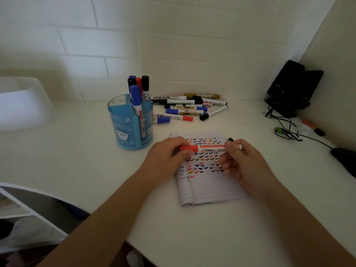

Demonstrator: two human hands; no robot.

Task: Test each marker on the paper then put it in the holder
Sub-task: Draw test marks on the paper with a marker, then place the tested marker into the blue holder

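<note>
Markers number one in the hands, five in the holder and about ten loose, all on one white surface (pixel 77 160). A black device (pixel 294 87) stands at its far right corner with cables trailing from it, and one orange pen (pixel 313 128) lies apart, near those cables.

One lined paper pad (pixel 208 187) lies in front of the person, its upper half covered with rows of small tick marks in red, blue, black and gold.

One blue see-through holder (pixel 125 128), divided into compartments, stands upright just left of the pad's far corner. Five caps show above it: three blue, one red, one black. The other visible compartments hold nothing.

Just right of the holder lies a loose pile of markers (pixel 185 108), with white barrels and black, blue, red or gold caps. They overlap, so the count of ten is not exact.

Two hands meet above the pad. The left hand (pixel 165 157) has its fingers (pixel 187 154) curled round the red cap, and the right hand (pixel 244 164) pinches the white barrel between thumb and fingers.

The red marker (pixel 212 148) lies level between them, cap to the left, capped and held over the tick marks, well apart from the holder.
</note>
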